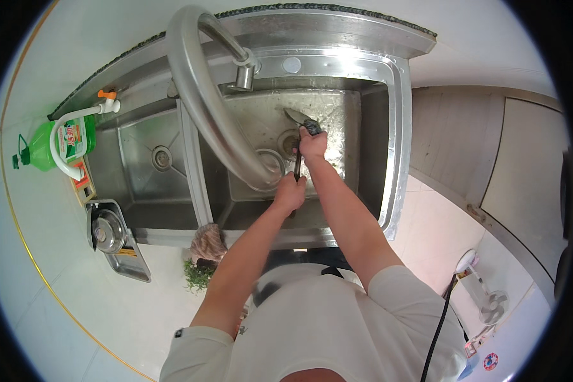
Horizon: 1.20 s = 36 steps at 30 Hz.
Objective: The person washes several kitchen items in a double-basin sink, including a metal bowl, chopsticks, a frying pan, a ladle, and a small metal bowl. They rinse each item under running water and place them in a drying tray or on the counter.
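Over the right basin of a stainless steel sink (398,143), my left hand (290,192) grips the dark handle (297,163) of a long kitchen utensil. Its flat metal end (295,115) points away from me, low in the basin; the exact kind of utensil cannot be told. In my right hand (313,144) is a dark grey scouring pad (311,126), pressed to the utensil where metal and handle meet. My fingers hide that join. Just left of both hands hangs the thick curved faucet spout (219,114). Beneath them lies a drain (289,142), partly covered.
A divider (191,157) separates off the left basin (148,191). A brown cloth (208,242) hangs over the front rim. Farther left are a green detergent jug (40,143), a white tap pipe (57,138) and a metal rack with a lid (107,231). A cabinet (458,129) stands right.
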Available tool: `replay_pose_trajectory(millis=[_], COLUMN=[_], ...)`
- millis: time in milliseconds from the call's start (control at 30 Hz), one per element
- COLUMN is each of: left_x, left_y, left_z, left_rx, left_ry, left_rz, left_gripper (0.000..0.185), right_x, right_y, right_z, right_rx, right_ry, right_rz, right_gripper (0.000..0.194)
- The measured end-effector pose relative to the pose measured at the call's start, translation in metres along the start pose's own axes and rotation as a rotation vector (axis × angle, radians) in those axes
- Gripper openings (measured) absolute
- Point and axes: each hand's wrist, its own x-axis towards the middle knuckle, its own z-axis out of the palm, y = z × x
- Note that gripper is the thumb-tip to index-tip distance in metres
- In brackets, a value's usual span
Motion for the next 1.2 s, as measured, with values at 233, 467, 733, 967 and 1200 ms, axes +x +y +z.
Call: replay_pose_trajectory(millis=[233, 467, 733, 967, 1200], left_x=[-0.023, -0.016, -0.032, -0.056, -0.033], left_y=[0.002, 0.009, -0.012, -0.004, -0.047], left_z=[-0.006, -0.013, -0.029, -0.048, -0.295], left_rx=[0.164, -0.094, -0.206, 0.229, -0.481], left_ry=[0.097, -0.069, 0.109, 0.128, 0.887], left_rz=[0.175, -0.11, 0.015, 0.308, 0.228], left_gripper=[0.034, 0.036, 0.035, 0.032, 0.027], right_x=[0.016, 0.044, 0.039, -0.066, -0.057], right_y=[-0.029, -0.016, -0.062, -0.028, -0.048], right_z=[-0.011, -0.001, -0.062, -0.02, -0.034], right_rx=[-0.379, -0.61, -0.93, -0.543, -0.522], right_ry=[0.241, 0.074, 0.101, -0.479, -0.734], right_rz=[0.066, -0.101, -0.278, -0.102, 0.126], right_gripper=[0.055, 0.078, 0.094, 0.027, 0.022])
